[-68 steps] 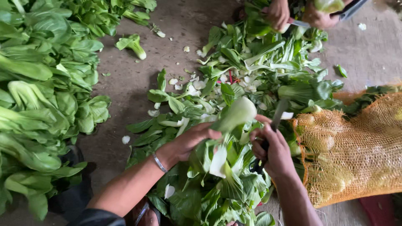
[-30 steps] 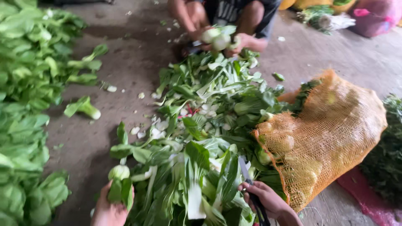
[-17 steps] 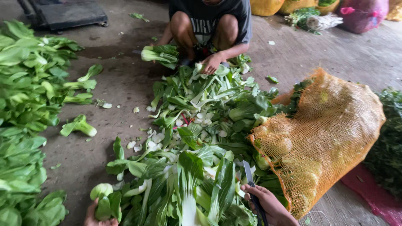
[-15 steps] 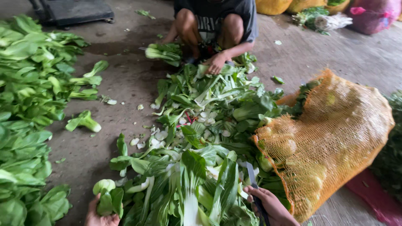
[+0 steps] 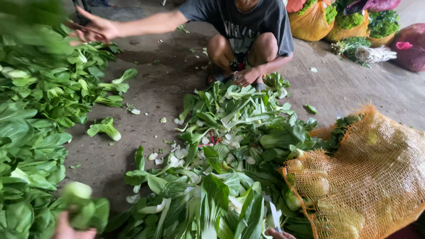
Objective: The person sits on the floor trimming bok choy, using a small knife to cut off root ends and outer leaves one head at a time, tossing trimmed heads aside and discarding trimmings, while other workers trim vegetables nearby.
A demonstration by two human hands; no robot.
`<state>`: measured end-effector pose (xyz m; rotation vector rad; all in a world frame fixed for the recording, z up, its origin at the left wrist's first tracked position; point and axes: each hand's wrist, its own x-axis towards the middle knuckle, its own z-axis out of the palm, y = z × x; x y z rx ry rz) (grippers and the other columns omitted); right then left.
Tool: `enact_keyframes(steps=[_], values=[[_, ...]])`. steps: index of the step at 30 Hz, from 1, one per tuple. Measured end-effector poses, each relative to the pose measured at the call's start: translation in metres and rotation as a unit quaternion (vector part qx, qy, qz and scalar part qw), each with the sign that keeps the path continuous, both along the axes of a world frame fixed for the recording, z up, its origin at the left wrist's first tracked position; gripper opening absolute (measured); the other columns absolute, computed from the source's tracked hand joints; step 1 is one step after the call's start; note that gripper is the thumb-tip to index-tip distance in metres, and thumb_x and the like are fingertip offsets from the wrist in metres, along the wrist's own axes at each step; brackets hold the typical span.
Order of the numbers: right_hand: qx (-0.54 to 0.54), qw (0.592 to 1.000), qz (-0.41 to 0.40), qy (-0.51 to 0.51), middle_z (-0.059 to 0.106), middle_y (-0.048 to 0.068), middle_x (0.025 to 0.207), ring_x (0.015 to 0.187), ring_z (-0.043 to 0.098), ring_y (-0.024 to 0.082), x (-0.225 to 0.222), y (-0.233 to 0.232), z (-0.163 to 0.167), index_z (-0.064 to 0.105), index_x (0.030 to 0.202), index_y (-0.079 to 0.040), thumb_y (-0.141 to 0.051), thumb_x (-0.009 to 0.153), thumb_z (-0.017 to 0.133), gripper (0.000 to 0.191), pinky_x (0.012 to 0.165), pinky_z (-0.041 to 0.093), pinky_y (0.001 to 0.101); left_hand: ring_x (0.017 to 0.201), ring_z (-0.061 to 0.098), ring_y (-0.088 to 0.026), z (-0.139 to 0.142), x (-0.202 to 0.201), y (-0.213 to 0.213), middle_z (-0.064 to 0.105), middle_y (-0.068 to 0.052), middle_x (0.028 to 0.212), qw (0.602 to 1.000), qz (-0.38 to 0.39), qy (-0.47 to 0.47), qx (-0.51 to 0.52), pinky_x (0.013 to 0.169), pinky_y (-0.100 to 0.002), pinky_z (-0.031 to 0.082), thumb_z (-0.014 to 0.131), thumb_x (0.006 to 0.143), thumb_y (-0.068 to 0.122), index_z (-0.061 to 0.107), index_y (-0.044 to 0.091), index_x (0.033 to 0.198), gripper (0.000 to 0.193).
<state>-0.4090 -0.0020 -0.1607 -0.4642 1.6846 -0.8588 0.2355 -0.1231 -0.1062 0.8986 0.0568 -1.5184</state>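
My left hand [image 5: 66, 229] shows at the bottom left corner, closed around a blurred head of bok choy [image 5: 84, 206] beside the big left pile of greens [image 5: 35, 115]. Only the fingertips of my right hand [image 5: 278, 234] show at the bottom edge. They grip a knife [image 5: 275, 215] whose blade points up among the leaves. A loose heap of bok choy [image 5: 230, 146] covers the concrete floor in front of me.
An orange mesh sack [image 5: 376, 177] of greens lies at the right. Another person [image 5: 248, 26] squats opposite, one hand [image 5: 95, 28] stretched over the left pile, the other [image 5: 245, 77] on the heap. A single bok choy [image 5: 106, 129] and white trimmings [image 5: 177, 152] lie between the piles. Filled bags [image 5: 310, 20] stand at the back right.
My left hand has carried the bok choy from the middle heap leftward to the left pile. The other person has reached an arm out to that pile. My right hand stayed low with the knife.
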Motion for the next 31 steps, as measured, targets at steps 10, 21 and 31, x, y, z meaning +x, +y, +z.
enact_keyframes(steps=[10,21,31], values=[[-0.006,0.98,-0.003,0.197,0.075,0.011,0.071,0.06,0.071,0.017,0.014,0.002,-0.004,0.08,0.103,-0.01,-0.034,0.085,0.073,0.031,0.063,0.054,0.0313,0.087,0.065,-0.02,0.027,0.047,0.008,0.066,-0.008,0.112,0.887,0.345,-0.283,-0.122,0.069,-0.034,0.053,0.07,0.097,0.018,0.057,0.01,0.124,0.03],[-0.049,0.889,0.061,0.45,0.075,0.019,0.078,0.074,0.076,0.032,-0.024,0.003,0.033,0.077,0.102,-0.011,-0.035,0.086,0.073,0.029,0.072,0.058,0.0401,0.091,0.069,-0.024,-0.039,-0.058,0.021,0.067,-0.021,0.107,0.787,0.057,-0.598,-0.14,0.082,-0.034,0.058,0.078,0.095,0.003,0.053,-0.005,0.128,0.042],[-0.183,0.785,0.095,0.584,0.068,0.026,0.105,0.102,0.064,0.046,-0.089,-0.003,0.037,0.065,0.116,-0.005,-0.017,0.092,0.062,0.027,0.091,0.05,0.0533,0.12,0.065,-0.035,-0.042,-0.061,0.045,0.058,-0.025,0.13,0.67,-0.093,-0.721,-0.152,0.101,-0.047,0.057,0.077,0.105,0.008,0.039,-0.009,0.149,0.06]])
